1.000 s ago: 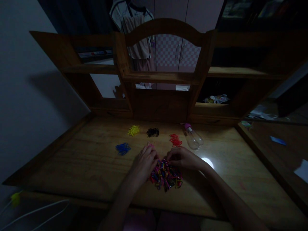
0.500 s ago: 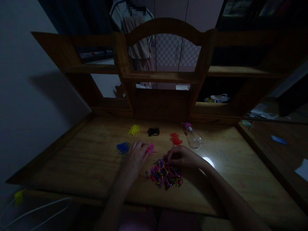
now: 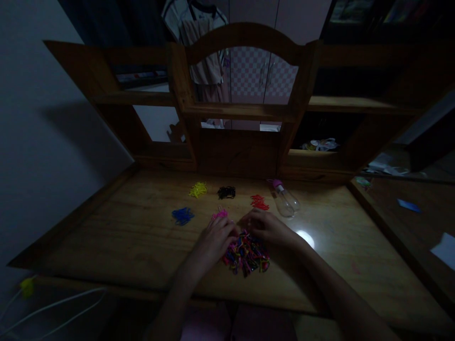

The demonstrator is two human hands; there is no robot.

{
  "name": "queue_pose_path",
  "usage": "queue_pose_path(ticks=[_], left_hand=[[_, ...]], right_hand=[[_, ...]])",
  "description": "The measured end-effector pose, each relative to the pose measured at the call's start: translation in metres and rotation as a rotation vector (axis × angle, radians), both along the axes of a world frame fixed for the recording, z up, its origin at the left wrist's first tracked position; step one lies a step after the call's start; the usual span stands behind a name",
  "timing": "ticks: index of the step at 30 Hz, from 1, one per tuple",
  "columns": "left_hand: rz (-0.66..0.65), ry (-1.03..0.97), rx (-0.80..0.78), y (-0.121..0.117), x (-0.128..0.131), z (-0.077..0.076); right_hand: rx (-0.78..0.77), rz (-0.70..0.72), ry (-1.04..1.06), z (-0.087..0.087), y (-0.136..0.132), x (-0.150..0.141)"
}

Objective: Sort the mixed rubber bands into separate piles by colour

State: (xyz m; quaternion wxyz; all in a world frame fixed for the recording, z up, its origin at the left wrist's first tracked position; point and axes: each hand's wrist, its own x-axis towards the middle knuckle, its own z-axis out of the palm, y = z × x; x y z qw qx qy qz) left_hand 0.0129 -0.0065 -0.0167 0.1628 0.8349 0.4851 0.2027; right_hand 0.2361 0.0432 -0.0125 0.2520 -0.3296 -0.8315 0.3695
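Both forearms reach forward over the wooden desk, wrists low. The left hand lies palm down, its fingers curled onto the near-left edge of the heap of mixed-coloured small bands at the desk's middle; the right hand bends over the heap's far side. Whether either pinches a band cannot be told in this dim light. A small pink pile sits just beyond the left fingertips, with blue, yellow, black and red piles and a clear plastic bottle with a pink cap farther back.
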Motion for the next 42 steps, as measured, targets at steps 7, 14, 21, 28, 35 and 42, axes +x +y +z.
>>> queue_pose_path(ticks=[7, 14, 21, 28, 35, 42], left_hand=[[0.015, -0.063, -0.046, -0.002, 0.003, 0.005], [0.055, -0.182, -0.057, -0.004, 0.000, 0.011], [0.076, -0.311, -0.204, -0.012, -0.001, 0.014], [0.109, -0.440, -0.378, -0.018, 0.001, 0.018], [0.199, -0.459, -0.349, -0.021, 0.002, 0.019], [0.196, -0.492, -0.320, -0.022, 0.006, 0.024]], right_hand=[[0.060, 0.006, -0.081, -0.006, 0.001, -0.002], [0.062, -0.018, -0.081, -0.005, -0.001, -0.001], [-0.015, -0.060, -0.071, -0.007, -0.003, 0.003], [-0.164, -0.020, 0.036, -0.001, -0.002, 0.005], [-0.371, 0.037, 0.196, 0.012, -0.004, 0.004], [-0.279, 0.121, 0.224, 0.026, -0.014, -0.003]])
